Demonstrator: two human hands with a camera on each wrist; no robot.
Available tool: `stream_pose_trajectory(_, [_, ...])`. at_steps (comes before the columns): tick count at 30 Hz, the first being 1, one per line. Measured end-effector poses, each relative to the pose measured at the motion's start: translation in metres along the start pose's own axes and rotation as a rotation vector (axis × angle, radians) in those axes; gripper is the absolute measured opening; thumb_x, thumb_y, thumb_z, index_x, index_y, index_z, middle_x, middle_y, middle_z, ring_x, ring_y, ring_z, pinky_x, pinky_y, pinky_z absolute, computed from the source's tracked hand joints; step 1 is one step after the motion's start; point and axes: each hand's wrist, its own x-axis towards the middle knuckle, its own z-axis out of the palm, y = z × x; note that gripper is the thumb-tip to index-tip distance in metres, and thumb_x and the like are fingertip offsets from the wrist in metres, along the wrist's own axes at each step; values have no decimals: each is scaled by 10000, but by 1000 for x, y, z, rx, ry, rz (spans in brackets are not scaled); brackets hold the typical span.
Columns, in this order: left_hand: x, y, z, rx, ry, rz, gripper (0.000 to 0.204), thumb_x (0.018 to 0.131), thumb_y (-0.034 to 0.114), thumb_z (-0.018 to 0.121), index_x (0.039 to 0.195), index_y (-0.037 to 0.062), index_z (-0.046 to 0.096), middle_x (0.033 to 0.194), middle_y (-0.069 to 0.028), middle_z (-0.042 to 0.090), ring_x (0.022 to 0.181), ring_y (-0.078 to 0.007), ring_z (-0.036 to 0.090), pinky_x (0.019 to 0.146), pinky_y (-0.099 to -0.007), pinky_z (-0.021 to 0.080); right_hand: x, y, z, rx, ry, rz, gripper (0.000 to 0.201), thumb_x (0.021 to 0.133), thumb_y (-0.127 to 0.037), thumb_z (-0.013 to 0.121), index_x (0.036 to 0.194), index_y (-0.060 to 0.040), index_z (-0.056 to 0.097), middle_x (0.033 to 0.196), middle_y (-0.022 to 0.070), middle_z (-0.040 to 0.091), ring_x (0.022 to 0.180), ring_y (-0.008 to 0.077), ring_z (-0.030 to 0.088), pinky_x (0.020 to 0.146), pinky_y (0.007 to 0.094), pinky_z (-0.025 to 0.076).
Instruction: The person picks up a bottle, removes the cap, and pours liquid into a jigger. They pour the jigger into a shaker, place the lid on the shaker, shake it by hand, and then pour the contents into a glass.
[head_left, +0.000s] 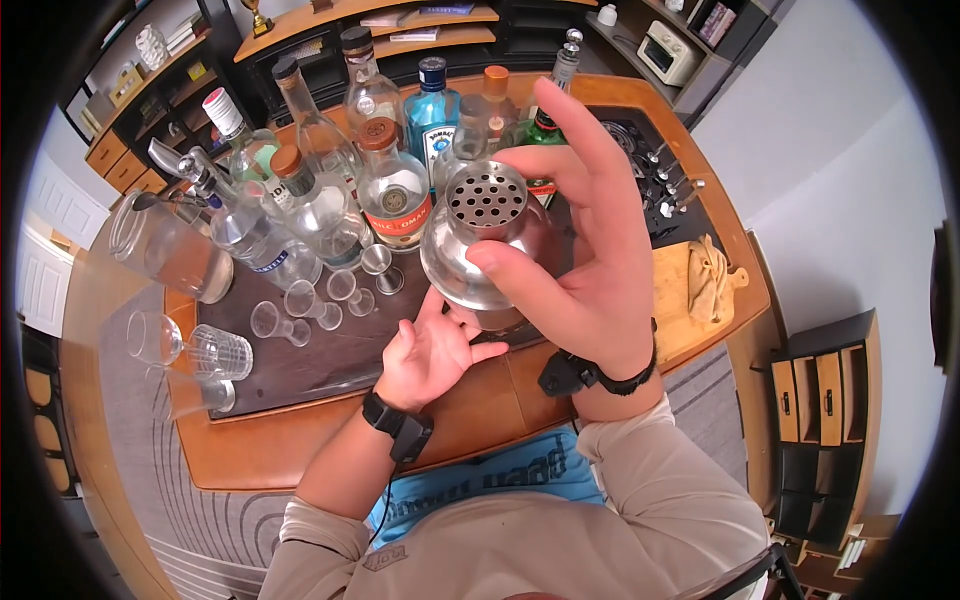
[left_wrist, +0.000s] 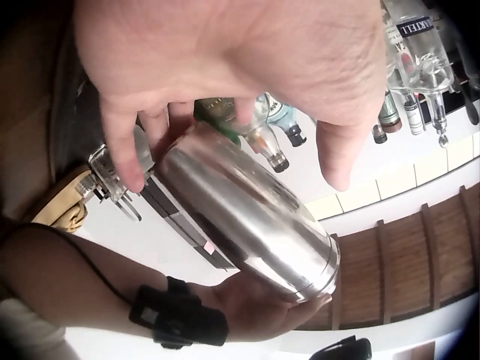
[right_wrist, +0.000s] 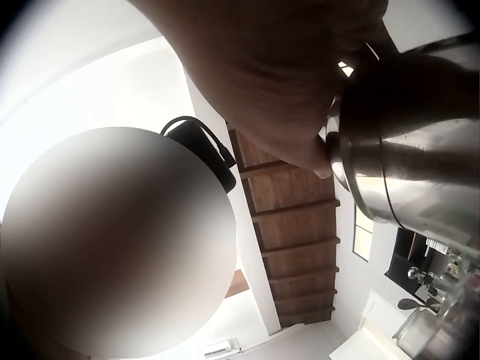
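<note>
A steel cocktail shaker (head_left: 465, 265) is held up over the table, its perforated strainer top (head_left: 487, 195) uncovered and facing the head camera. My right hand (head_left: 605, 260) grips it near the top, thumb on one side and fingers on the other. Below, my left hand (head_left: 428, 355) is palm up with fingers spread, right by the shaker's lower end. The left wrist view shows the shaker's long body (left_wrist: 247, 210) tilted, with the left fingers (left_wrist: 124, 150) at its base. In the right wrist view, the right hand (right_wrist: 285, 82) shades part of the metal.
Several liquor bottles (head_left: 398, 200) stand behind the shaker. A small metal jigger (head_left: 383, 270) and small glasses (head_left: 315, 305) are to the left, with larger tumblers (head_left: 220, 352) and a glass pitcher (head_left: 185, 255) beyond. At right lie a wooden board (head_left: 675, 300) with a cloth (head_left: 708, 280).
</note>
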Motion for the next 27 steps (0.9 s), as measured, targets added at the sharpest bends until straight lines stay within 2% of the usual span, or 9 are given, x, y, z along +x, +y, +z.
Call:
stream_pose_trajectory(6, [1,7,12,68,41,78,1050,929,679,755,1704,184,248,1598,-63,521,1427,-264,561,1201,-604,451,4,-1,3,14,-126,-83,958,806,-66,893,1629,27,411,1282,129,712,1197,203,679,1055,363,527])
stream_pose_trajectory(8, [0,6,17,171,164,160,931,999,598,719,1692,158,280,1659,-118,466,1475,-308,527,1215,-575,446,4,0,7,1,-177,-98,948,797,-89,912,1612,27,441,1312,143,705,1229,219,679,1074,383,529])
stream_pose_trajectory(9, [-2,1,3,116,188,186,783,1075,464,670,1680,131,302,1648,-119,476,1477,-301,526,1208,-563,460,4,-1,8,-8,-195,-76,927,803,-90,908,1602,21,451,1305,148,705,1263,236,677,1091,394,526])
stream_pose_trajectory(12, [-2,0,-8,148,249,146,697,1107,372,643,1672,123,319,1651,-122,477,1495,-302,514,1196,-546,480,-1,0,13,70,-231,33,908,804,-81,905,1591,14,463,1335,159,683,1304,251,668,1099,397,525])
stream_pose_trajectory(17, [-2,5,-6,172,217,162,802,1089,249,678,1716,253,178,1696,-73,400,1456,-282,536,1200,-627,469,6,-1,8,-130,-219,-23,643,885,-63,745,1498,17,567,1582,171,583,1417,346,599,1190,450,446])
stream_pose_trajectory(20, [-1,7,-1,125,189,193,813,1087,248,681,1721,260,172,1678,-41,420,1474,-252,516,1201,-643,460,5,8,10,-96,-162,-11,564,902,-70,720,1449,20,617,1553,180,605,1449,352,568,1193,453,440])
stream_pose_trajectory(22, [-1,4,-10,85,178,204,824,1088,252,680,1726,267,159,1651,-22,440,1478,-220,505,1199,-658,453,7,8,7,-113,-152,-13,635,902,-54,709,1515,13,560,1539,173,620,1422,321,592,1189,436,445])
stream_pose_trajectory(25, [-2,1,-12,16,183,207,835,1087,234,682,1723,275,142,1619,-26,470,1494,-214,485,1211,-675,433,8,13,1,147,-179,211,786,925,-73,738,1635,-5,408,1496,155,643,1327,215,642,1139,370,477])
stream_pose_trajectory(27, [-2,2,-9,66,205,200,842,1084,219,684,1722,266,138,1618,-46,473,1498,-229,484,1217,-669,430,8,14,11,90,-165,112,823,903,-100,779,1636,-12,414,1454,142,664,1303,212,654,1100,359,494])
